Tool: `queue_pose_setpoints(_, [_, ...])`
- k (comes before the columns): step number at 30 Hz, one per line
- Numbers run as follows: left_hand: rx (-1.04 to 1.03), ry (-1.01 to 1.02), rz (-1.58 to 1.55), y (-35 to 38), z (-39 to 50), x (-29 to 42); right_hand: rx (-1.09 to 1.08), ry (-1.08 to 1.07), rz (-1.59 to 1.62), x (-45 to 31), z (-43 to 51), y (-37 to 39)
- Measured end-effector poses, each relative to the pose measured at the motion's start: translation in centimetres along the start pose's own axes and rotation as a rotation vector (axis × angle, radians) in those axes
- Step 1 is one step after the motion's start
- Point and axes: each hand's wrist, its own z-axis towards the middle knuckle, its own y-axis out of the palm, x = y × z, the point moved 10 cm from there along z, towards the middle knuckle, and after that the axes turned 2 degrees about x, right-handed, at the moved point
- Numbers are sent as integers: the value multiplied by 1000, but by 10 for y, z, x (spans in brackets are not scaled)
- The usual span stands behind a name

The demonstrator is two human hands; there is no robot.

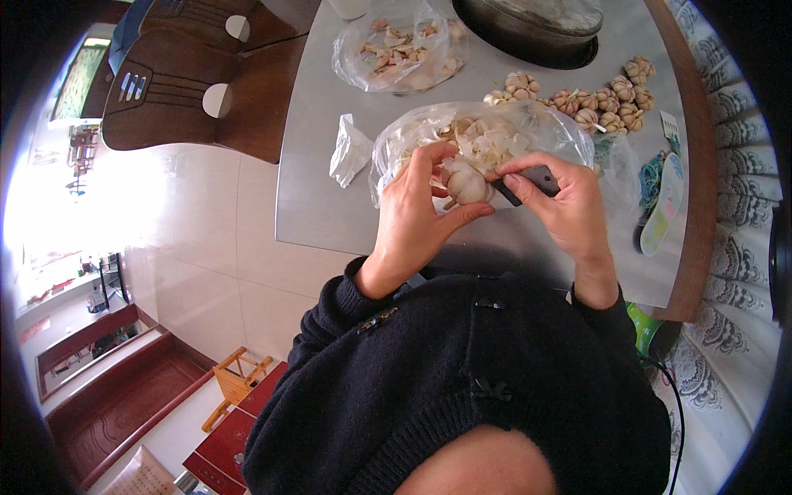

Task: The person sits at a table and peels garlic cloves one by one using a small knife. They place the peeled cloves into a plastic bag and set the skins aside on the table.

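My left hand [417, 201] holds a whitish garlic bulb [467, 182] between thumb and fingers. My right hand [560, 201] grips a dark, flat-handled tool [541, 180], probably a small knife, at the bulb's right side; its blade is mostly hidden. Both hands are over the near edge of a clear plastic bag [560, 124] holding papery garlic skins [489, 136]. Behind the bag and to its right, several unpeeled garlic bulbs [609, 102] lie in a cluster on the grey table [322, 216].
Another plastic bag [402, 55] with garlic skins and pieces lies at the back. A dark round pan [532, 31] with a lid stands at the back right. A crumpled white tissue [351, 150] is on the left. Blue-green string [651, 179] and a patterned oblong object [662, 204] lie at the right.
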Motion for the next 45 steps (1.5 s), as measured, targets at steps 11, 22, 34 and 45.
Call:
queue_pose_setpoints(11, [0,19,-99,2,1,3,-7,-92,164,-6,0,0])
queue_pose_setpoints(22, [-11,18,-120,1,0,5,-55,-145,-1,-16,-5,8])
queue_pose_setpoints(34, [-8,-79,-309,6,1,-5,310,-136,-38,-1,-6,-13])
queue_pose_setpoints(45, [-85,-201,-572,17,0,-16,71,-3,182,12,-2,-11])
